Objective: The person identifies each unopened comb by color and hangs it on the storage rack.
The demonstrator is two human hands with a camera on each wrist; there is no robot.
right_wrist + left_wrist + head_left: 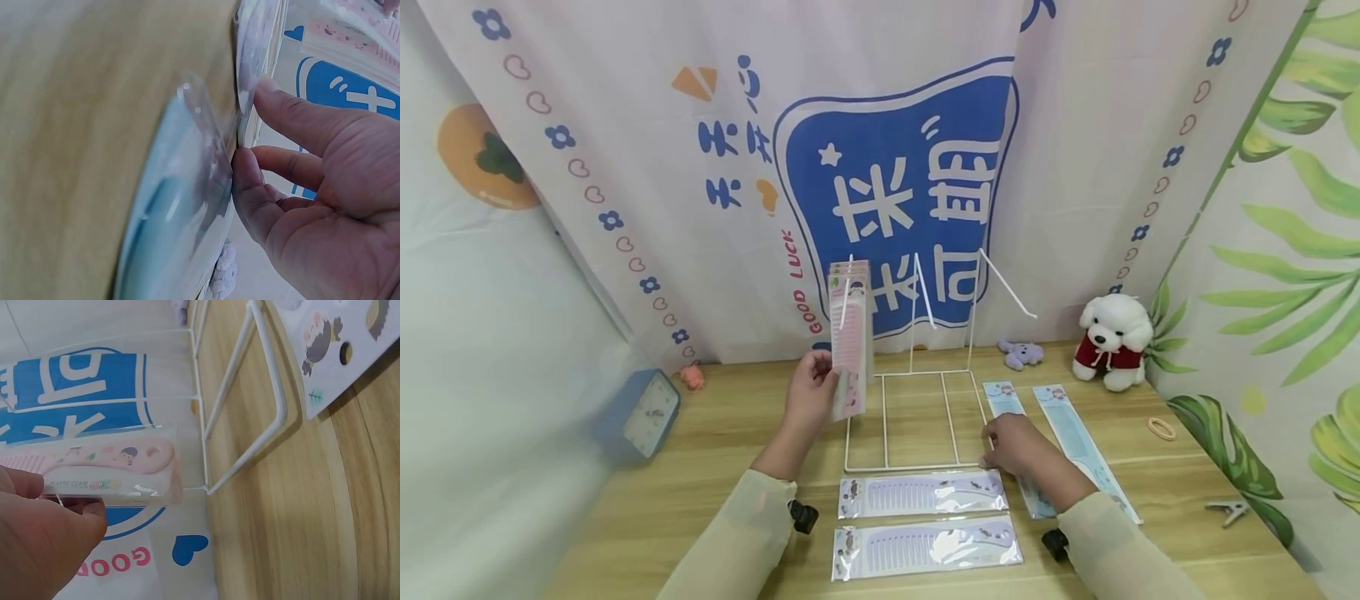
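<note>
pink comb pack: a carded pink comb (850, 350) hangs left of centre in the head view, on the left hook of the white wire rack (917, 417), with more pink packs behind it
left hand: the left hand (811, 398) pinches the lower edge of that pack, fingers curled on it
blue comb pack: a pale blue carded comb (1011, 433) lies flat on the bench (700, 467), right of the rack base
right hand: the right hand (1007, 443) has fingertips on the pack's edge, thumb and forefinger starting to nip it, not yet lifted
step: I'd judge the pink pack is being settled while the blue one is picked up
next move: calls for a firm nip on the slippery sleeve, then finding its hang hole for a free hook
nearby: two lilac comb packs (925, 521) lie lower centre
</note>
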